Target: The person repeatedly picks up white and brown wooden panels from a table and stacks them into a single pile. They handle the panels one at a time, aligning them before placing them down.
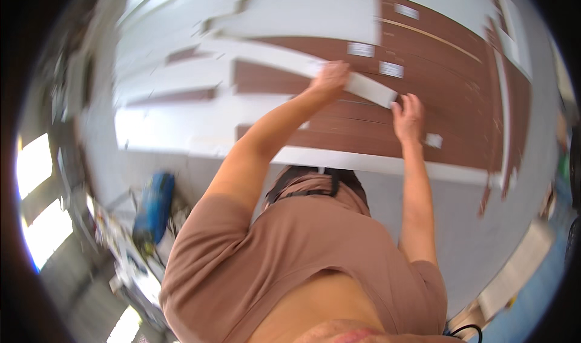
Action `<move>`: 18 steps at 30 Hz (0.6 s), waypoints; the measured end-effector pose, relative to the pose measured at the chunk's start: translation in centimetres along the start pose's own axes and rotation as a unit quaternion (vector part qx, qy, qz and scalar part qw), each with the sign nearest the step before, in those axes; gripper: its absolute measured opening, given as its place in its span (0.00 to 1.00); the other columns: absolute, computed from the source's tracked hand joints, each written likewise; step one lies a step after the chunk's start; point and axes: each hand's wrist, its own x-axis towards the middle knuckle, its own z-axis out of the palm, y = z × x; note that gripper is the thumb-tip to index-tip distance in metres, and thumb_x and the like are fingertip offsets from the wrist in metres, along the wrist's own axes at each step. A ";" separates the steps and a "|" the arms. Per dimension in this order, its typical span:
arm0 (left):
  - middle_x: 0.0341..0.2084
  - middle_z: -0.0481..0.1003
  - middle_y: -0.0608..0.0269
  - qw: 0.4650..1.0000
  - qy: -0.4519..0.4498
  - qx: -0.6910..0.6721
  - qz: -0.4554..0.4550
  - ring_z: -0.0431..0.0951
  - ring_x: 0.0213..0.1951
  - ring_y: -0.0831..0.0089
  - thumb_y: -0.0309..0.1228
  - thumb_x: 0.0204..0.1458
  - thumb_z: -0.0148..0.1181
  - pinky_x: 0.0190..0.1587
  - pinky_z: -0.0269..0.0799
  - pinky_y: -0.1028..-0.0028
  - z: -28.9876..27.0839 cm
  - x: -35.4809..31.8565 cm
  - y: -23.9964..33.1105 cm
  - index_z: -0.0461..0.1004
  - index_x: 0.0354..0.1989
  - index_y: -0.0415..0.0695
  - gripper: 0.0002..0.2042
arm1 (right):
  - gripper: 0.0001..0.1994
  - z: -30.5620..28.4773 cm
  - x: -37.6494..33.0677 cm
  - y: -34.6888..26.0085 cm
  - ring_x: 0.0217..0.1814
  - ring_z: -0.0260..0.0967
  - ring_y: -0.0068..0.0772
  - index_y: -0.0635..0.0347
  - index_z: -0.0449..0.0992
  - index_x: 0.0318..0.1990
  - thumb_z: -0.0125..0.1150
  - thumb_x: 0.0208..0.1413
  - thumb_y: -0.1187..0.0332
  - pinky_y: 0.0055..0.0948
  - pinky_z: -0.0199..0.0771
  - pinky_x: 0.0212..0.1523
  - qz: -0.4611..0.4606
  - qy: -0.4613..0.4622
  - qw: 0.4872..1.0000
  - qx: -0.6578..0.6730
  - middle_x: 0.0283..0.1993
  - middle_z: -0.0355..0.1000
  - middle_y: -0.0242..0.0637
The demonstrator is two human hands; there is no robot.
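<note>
A long, narrow white strip (370,90) slants across reddish-brown panels, from the upper left down toward the right. My left hand (331,78) is wrapped over the strip, a short way from its right end. At that end is my right hand (410,118), its thumb and bent fingers closed about the tip. Beneath both hands lie the reddish-brown panels (451,101), some bearing small white labels (391,69). The strip's far left part is blurred and merges with the pale surface around it.
The panels lie on a broad white surface (154,128) with its near edge just ahead of my body. Narrow brown strips (505,125) lie along the right side, some jutting past the near edge. A blue object (154,207) stands on the floor at the left.
</note>
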 end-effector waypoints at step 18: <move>0.56 0.67 0.46 0.944 0.232 -0.236 0.017 0.65 0.60 0.47 0.20 0.42 0.60 0.62 0.62 0.56 -4.4 9.2 26.5 0.68 0.57 0.39 0.27 | 0.29 -17.4 -9.1 43.8 0.63 0.62 0.51 0.63 0.69 0.56 0.67 0.54 0.52 0.47 0.66 0.61 0.309 0.063 0.925 -0.213 0.56 0.67 0.48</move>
